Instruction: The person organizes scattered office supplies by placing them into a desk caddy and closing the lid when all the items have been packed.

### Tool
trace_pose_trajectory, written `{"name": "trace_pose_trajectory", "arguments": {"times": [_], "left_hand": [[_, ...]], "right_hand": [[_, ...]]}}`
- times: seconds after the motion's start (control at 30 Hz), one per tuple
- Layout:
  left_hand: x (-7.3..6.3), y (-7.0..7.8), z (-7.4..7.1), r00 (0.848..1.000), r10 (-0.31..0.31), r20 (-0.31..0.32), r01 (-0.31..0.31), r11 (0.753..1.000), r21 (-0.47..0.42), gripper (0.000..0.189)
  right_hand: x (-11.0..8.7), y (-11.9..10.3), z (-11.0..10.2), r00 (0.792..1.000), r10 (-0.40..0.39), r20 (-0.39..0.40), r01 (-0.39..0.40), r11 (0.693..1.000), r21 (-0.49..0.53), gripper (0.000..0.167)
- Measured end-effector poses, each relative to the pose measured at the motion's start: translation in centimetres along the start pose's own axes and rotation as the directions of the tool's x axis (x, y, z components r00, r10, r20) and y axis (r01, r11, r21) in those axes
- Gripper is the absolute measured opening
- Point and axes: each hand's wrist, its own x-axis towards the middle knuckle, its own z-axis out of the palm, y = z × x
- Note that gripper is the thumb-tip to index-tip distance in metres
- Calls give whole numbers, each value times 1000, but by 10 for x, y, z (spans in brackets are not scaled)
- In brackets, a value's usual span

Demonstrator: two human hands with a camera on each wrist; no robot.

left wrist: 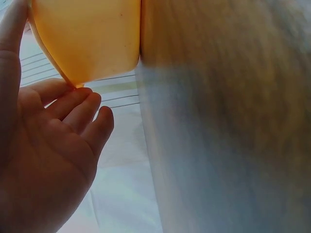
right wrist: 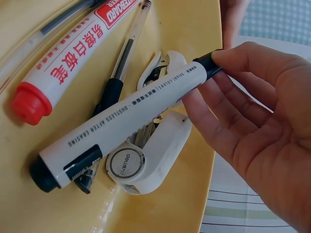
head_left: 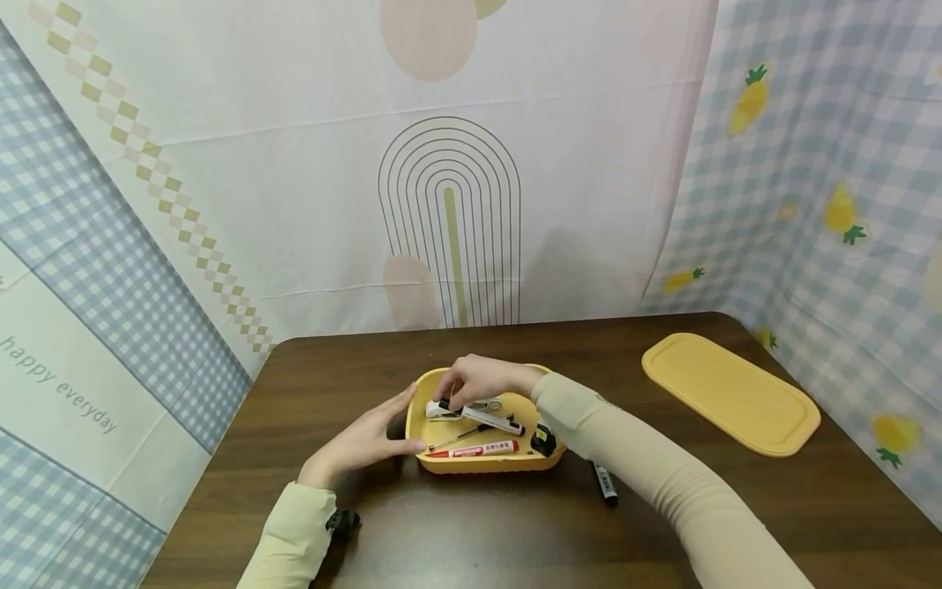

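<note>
Right hand (head_left: pixel 482 378) clamped its grip on one black marker (head_left: pixel 495 421), over one box (head_left: pixel 489 466); left hand (head_left: pixel 368 438), fingers nearly straight, touched the box! Inside sat one red marker (head_left: pixel 482 449), two pens (right wrist: pixel 113 90), one white tool (right wrist: pixel 163 153) and, seen small, perhaps one tape measure (head_left: pixel 543 440). The brown table (head_left: pixel 471 532) carried one lid (head_left: pixel 728 393), another marker (head_left: pixel 605 484); printed cloth (head_left: pixel 603 123) hung behind.

In the head view, the right sleeve (head_left: pixel 666 483) hides the right end of the yellow box (head_left: pixel 486 465) and one end of a black-tipped marker (head_left: pixel 606 484) on the surface (head_left: pixel 471 532). At the right of the left wrist frame, the surface is blurred. In the right wrist frame, the white marker (right wrist: pixel 129 118) covers the middle of a clear pen (right wrist: pixel 128 53); the upper edge cuts a red-capped marker (right wrist: pixel 68 60).
</note>
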Motion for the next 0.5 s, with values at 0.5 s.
{"name": "trace_pose_trajectory", "arguments": {"times": [0.5], "left_hand": [[0,-1,0,1000,4,2,-4,1000,-9,100]], "right_hand": [[3,-3,1,1000,15,4,-15,1000,-13,30]]}}
